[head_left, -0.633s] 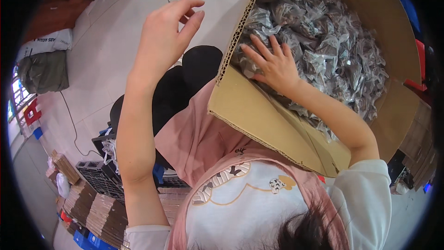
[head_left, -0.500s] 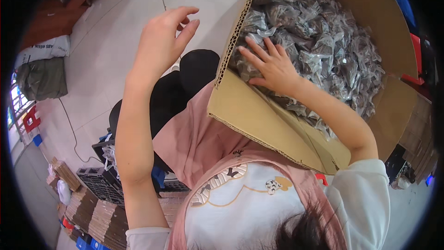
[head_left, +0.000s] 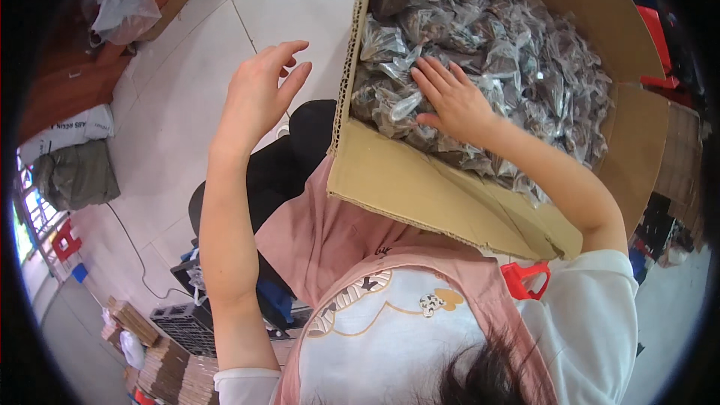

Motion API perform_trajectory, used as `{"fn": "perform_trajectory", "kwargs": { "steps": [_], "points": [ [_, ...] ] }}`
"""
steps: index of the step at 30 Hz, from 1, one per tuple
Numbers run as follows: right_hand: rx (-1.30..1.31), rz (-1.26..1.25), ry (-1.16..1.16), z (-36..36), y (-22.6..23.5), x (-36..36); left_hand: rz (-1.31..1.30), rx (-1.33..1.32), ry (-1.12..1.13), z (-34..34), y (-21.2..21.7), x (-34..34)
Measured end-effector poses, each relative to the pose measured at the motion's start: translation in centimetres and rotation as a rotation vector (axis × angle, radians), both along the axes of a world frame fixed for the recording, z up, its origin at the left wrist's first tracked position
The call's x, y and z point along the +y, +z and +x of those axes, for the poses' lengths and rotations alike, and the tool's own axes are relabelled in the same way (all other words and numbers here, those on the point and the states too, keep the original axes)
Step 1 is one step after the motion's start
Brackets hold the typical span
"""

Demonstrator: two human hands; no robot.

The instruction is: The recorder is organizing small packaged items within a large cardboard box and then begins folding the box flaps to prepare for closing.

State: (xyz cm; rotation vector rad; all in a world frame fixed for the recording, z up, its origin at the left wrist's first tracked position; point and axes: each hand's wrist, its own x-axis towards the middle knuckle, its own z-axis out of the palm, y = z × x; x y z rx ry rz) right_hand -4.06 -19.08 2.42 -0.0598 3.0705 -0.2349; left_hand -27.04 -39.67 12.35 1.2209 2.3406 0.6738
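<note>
A large open cardboard box [head_left: 420,191] stands in front of me to the right, filled with many clear plastic bags [head_left: 517,67] that hold dark contents too blurred to name. On top of these bags, near the box's left side, lies my right hand [head_left: 457,101], its fingers stretched out and holding nothing. My left hand [head_left: 266,90] hovers in the air left of the box, above the floor. Its fingers are loosely bent and apart from the thumb, with nothing between them.
Pale floor tiles [head_left: 180,67] spread out to the left. A dark green bundle [head_left: 79,172] and a white sack [head_left: 71,131] lie at the far left. Black crates [head_left: 184,330] and stacked flat cardboard [head_left: 161,371] are at the lower left. Something red with a handle [head_left: 525,279] sits below the box.
My right hand has shifted farther in over the bags, flat on top of them. My left hand has lowered a little. The view has turned slightly, so the box appears farther left.
</note>
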Motion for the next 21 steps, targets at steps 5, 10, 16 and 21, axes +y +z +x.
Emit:
{"fn": "perform_trajectory", "kwargs": {
  "steps": [5,10,16,21],
  "points": [
    [0.205,-0.170,-0.315,-6.5,0.3,-1.6,0.000,-0.014,0.015,-0.3,-0.1,0.5],
    [0.319,0.085,-0.247,-9.3,-4.4,-2.2,0.044,0.020,0.026,-0.6,-0.1,1.7],
    [0.095,0.253,-0.051,-8.0,-3.4,-3.6,0.036,0.023,0.015,-0.2,-0.4,1.2],
    [0.020,0.180,-0.039,-9.0,-3.4,-2.3,0.029,0.020,0.021,-0.1,-0.9,1.5]
  ]
}}
